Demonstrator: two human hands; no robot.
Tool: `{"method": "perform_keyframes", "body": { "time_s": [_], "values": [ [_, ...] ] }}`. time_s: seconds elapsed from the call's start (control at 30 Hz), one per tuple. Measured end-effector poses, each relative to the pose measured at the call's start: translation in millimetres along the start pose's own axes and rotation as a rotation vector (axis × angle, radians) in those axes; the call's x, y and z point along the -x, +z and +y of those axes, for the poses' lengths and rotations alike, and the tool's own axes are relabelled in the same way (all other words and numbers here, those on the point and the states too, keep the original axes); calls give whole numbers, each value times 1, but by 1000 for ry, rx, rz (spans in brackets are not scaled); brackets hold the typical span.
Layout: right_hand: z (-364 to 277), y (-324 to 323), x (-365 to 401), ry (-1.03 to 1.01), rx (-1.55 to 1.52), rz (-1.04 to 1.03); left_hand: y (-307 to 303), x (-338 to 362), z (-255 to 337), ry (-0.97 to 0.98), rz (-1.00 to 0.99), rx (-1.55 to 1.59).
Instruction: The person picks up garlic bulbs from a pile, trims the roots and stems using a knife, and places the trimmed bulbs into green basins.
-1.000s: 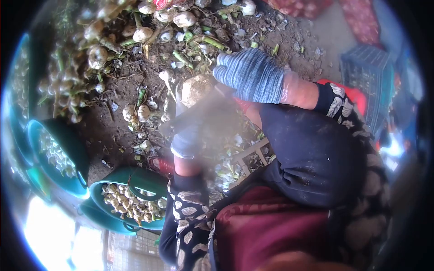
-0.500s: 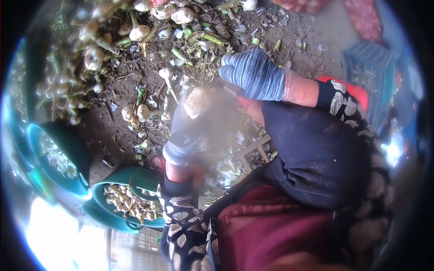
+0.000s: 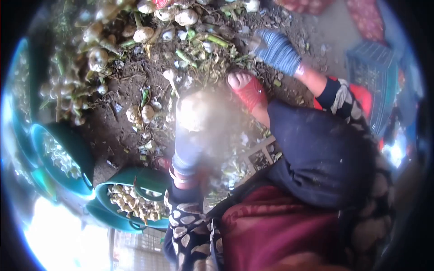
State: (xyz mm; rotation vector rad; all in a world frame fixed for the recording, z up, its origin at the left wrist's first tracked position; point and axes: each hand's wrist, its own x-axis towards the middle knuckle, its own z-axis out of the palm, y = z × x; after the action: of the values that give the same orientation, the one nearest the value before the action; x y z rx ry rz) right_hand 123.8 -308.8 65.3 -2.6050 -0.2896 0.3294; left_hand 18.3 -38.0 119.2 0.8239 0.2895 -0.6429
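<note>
A pale, round garlic bulb (image 3: 192, 110) is held up close to the camera by my left hand (image 3: 186, 151), which wears a light knitted glove. Haze blurs the bulb and the fingers around it. My right hand (image 3: 276, 52), in a blue-and-white striped glove, is closed and out to the upper right, over the littered soil. A blurred greyish shape shows at its fingertips, but I cannot tell what it is. Beneath that hand is my foot in a red sandal (image 3: 255, 92). Loose garlic bulbs (image 3: 186, 17) with stalks lie on the ground beyond.
Green tubs hold trimmed garlic (image 3: 135, 202) and pale pieces (image 3: 61, 156) at the left. A heap of garlic with stalks (image 3: 97, 58) lies upper left. A brown slatted frame (image 3: 261, 148) sits by my leg. A blue-green crate (image 3: 373, 77) and red mesh sacks (image 3: 365, 20) stand right.
My right hand has moved up and right, away from the left hand, uncovering the red-sandalled foot. My left hand and the bulb look slightly nearer the camera.
</note>
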Motion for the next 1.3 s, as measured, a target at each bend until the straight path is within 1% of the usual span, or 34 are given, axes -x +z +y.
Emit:
{"method": "perform_keyframes", "body": {
  "time_s": [0.03, 0.1, 0.17, 0.2, 0.27, 0.3, 0.4, 0.43, 0.53, 0.57, 0.6, 0.63, 0.67, 0.7, 0.73, 0.8, 0.83, 0.87, 0.9, 0.93, 0.97, 1.0, 1.03, 1.07, 1.1, 1.17, 1.23, 1.27, 1.3],
  "values": [
    [-15, -3, 0, -22, -87, -25, -1, -1, -3, 44, 18, 26],
    [-34, -1, 11, -38, -105, -104, -3, -7, -18, 133, 204, -136],
    [-52, -9, 5, -141, -146, -136, -1, -14, -28, 223, 324, -310],
    [-60, -14, 8, -297, -188, -111, -1, -11, -31, 252, 324, -418],
    [-69, -9, 15, -389, -37, -190, 8, -9, -28, 313, 335, -633],
    [-76, -13, 18, -438, 11, -230, 9, -10, -28, 436, 281, -888],
    [-86, -9, 19, -443, 89, -296, 17, -9, -38, 412, 321, -1010],
    [-89, -11, 18, -436, 124, -344, 18, -10, -37, 400, 315, -1124],
    [-84, -8, 19, -496, 112, -267, 29, -14, -36, 395, 406, -772],
    [-89, -11, 17, -395, 147, -335, 39, -13, -25, 373, 368, -555],
    [-84, -7, 17, -386, 141, -306, 44, -12, -19, 349, 330, -340],
    [-75, 0, 19, -376, 133, -280, 39, -10, -18, 221, 337, -247],
    [-72, 0, 17, -370, 127, -252, 35, -10, -23, 226, 343, -260],
    [-70, -3, 18, -320, 172, -378, 31, -10, -28, 232, 346, -271],
    [-67, -3, 17, -266, 166, -418, 28, -10, -32, 235, 352, -282],
    [-59, -2, 15, -152, 147, -498, 31, -8, -25, 117, 320, 186],
    [-53, 1, 18, -170, 179, -452, 33, -8, -29, 180, 386, -47],
    [-44, 7, 22, -230, 167, -385, 33, -7, -34, 242, 453, -280],
    [-37, 14, 25, -284, 155, -316, 30, -6, -39, 239, 443, -182],
    [-29, 19, 28, -337, 146, -244, 27, -4, -39, 278, 456, -308],
    [-40, 4, 15, -102, 143, -463, 23, -2, -35, 314, 466, -432],
    [-16, 11, 4, -8, 222, -517, 23, 1, -31, 329, 440, -457],
    [22, 16, 16, 5, 224, -386, 22, 3, -26, 345, 413, -481],
    [47, 21, 22, -11, 221, -265, 28, 7, -15, 350, 386, -401],
    [36, 23, 16, 15, 215, -250, 32, 10, -1, 359, 356, -328],
    [17, 9, 12, 99, 225, -199, 20, 8, -1, 282, 319, 113],
    [0, 7, 2, 80, 20, -126, 19, -3, -1, 208, 436, 110],
    [-8, 8, 3, 88, -86, -98, 32, -5, 8, 201, 538, -264],
    [-15, 7, 3, 35, -145, -29, 21, -10, 1, 282, 505, -785]
  ]
}}
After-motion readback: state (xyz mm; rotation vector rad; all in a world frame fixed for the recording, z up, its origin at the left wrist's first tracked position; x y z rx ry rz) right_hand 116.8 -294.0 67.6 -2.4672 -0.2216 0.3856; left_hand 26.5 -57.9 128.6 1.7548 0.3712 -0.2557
